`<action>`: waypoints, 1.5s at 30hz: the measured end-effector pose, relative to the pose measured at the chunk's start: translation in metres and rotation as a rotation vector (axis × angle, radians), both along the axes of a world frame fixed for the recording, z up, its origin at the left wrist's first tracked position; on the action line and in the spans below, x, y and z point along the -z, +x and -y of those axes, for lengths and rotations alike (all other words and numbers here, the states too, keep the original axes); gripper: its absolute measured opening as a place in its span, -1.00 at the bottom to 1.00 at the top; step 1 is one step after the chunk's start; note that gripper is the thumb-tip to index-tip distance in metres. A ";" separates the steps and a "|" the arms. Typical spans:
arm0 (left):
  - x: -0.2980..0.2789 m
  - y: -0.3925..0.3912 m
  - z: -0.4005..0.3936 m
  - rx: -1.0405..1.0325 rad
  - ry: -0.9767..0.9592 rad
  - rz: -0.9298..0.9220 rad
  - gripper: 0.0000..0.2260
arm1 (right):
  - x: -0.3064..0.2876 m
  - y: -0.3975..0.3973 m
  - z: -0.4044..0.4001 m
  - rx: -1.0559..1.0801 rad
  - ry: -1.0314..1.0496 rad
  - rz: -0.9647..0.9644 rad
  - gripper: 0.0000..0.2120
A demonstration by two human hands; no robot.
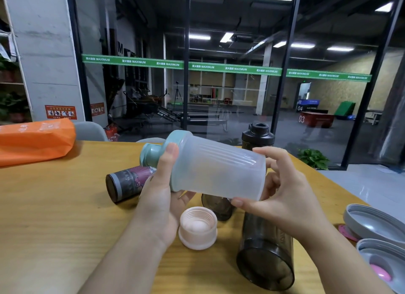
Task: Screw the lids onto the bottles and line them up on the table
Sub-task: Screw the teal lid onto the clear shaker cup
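Both hands are holding the clear bottle (217, 171) above the bench (65, 206), lying sideways, lid (153, 153) pointing left. The left hand (160, 197) is gripping the lid end; the right hand (282, 197) is pinching the base.

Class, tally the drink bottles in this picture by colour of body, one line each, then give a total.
Frosted clear, teal lid: 1
Dark smoky: 3
Patterned purple and grey: 1
Total: 5
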State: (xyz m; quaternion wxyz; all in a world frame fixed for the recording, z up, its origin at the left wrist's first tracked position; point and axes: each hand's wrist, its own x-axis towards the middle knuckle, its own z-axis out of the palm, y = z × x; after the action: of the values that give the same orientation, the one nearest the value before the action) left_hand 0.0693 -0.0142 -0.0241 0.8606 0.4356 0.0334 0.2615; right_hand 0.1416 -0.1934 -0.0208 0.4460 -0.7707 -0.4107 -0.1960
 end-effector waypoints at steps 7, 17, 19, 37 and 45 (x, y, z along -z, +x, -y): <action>0.001 0.000 -0.004 -0.211 0.246 0.048 -0.38 | 0.007 0.001 -0.007 -0.026 0.004 -0.055 -0.23; 0.001 -0.002 -0.002 -0.153 0.307 0.162 -0.22 | 0.006 0.004 -0.015 0.129 -0.063 0.054 -0.10; 0.002 -0.002 -0.003 -0.183 0.287 0.180 -0.33 | -0.007 0.002 -0.022 0.196 -0.140 0.169 -0.10; 0.023 0.007 -0.037 -0.599 0.577 -0.027 -0.46 | -0.070 0.034 -0.099 0.291 -0.505 0.551 -0.12; 0.055 0.021 -0.055 -0.754 0.934 0.004 -0.56 | -0.053 0.075 -0.121 0.244 -0.316 0.139 -0.15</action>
State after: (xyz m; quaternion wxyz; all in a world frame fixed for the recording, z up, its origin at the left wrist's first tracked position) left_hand 0.0906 0.0412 -0.0790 0.4259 0.7255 0.0655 0.5367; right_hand 0.2166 -0.0724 0.0326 0.2634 -0.8596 -0.3697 -0.2344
